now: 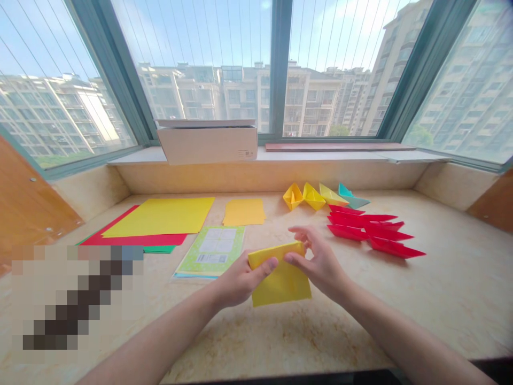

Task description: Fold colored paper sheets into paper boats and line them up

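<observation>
Between both hands, a sheet of yellow paper (pixel 282 283) is held above the stone counter, its upper edge folded over. My left hand (pixel 244 275) grips the paper's left side, thumb lying across the front. At the upper right corner, my right hand (pixel 315 254) pinches the paper between thumb and fingers, with the index finger raised off it. Right of my right hand lie several red paper boats (pixel 388 230). Behind them stand an orange-yellow paper boat (pixel 293 197), a yellow paper boat (pixel 313 197), a pale yellow one (pixel 332 195) and a teal one (pixel 352 198).
Large yellow sheets (pixel 164 214) lie over red sheets (pixel 132 239) and green ones at the left. Orange-yellow squares (pixel 243 212) sit at the back middle. A plastic-wrapped green paper pack (pixel 210 251) lies left of my hands. A white box (pixel 208 143) rests on the sill.
</observation>
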